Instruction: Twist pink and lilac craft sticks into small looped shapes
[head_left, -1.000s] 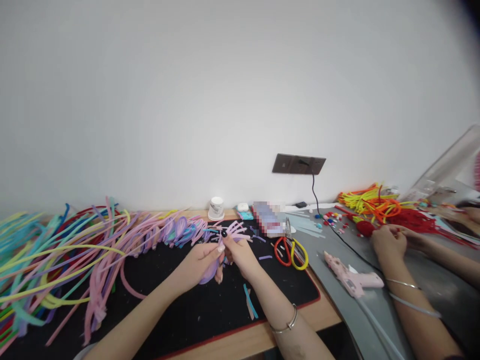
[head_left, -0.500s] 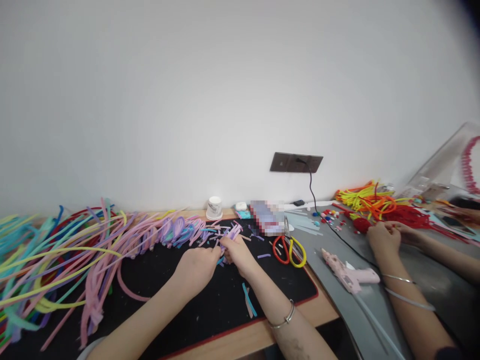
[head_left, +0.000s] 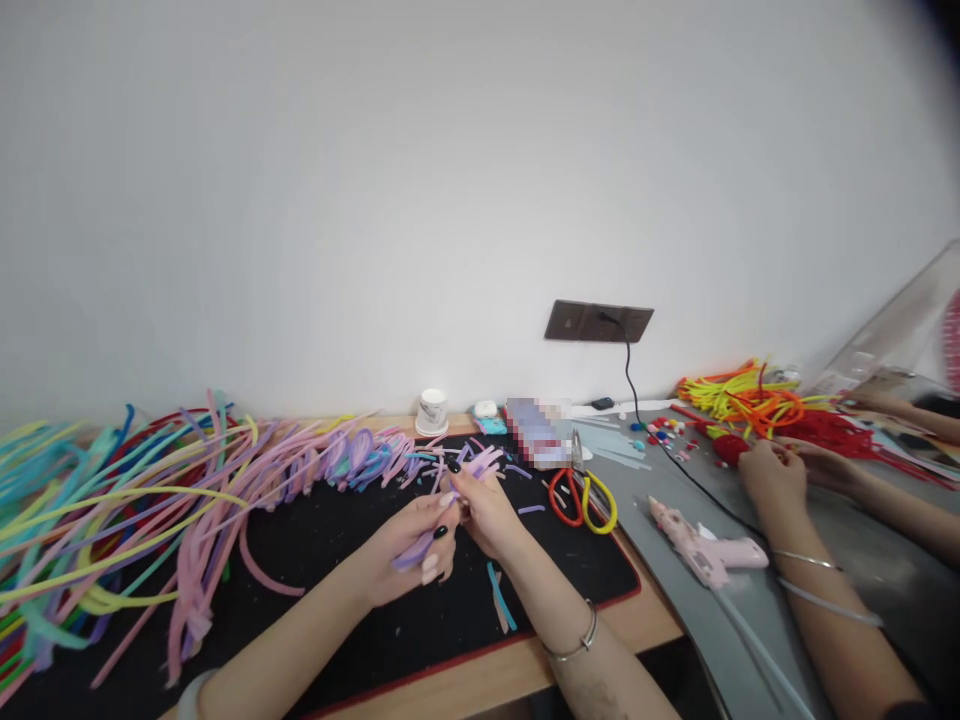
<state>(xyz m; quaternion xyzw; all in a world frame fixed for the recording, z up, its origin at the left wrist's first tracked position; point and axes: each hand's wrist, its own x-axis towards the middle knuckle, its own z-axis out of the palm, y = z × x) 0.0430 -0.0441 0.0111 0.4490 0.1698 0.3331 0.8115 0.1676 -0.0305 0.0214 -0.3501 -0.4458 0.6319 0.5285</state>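
Observation:
Over the black mat (head_left: 360,640), my left hand (head_left: 412,540) is closed on a bundle of purple pipe cleaners (head_left: 414,552), whose looped lower end shows under its fingers. My right hand (head_left: 489,512) grips the same bundle higher up, and the loose ends fan out above its thumb. Both hands meet at the fingertips, so the middle of the bundle is hidden. Beyond and to the left lie looped purple, blue and pink pipe cleaners (head_left: 367,455). Scissors (head_left: 581,498) with red and yellow handles rest to the right of my right hand.
A big heap of colourful pipe cleaners (head_left: 150,500) covers the left side. At the back stand a paper cup (head_left: 432,410) and a blurred-out box (head_left: 538,435). A pink glue gun (head_left: 709,545) lies to the right, near a co-worker's hands (head_left: 776,480) holding something red.
My left hand has rolled over, so its fingers and the bundle's lower end now show. Both hands still hold the bundle. The view has shifted slightly.

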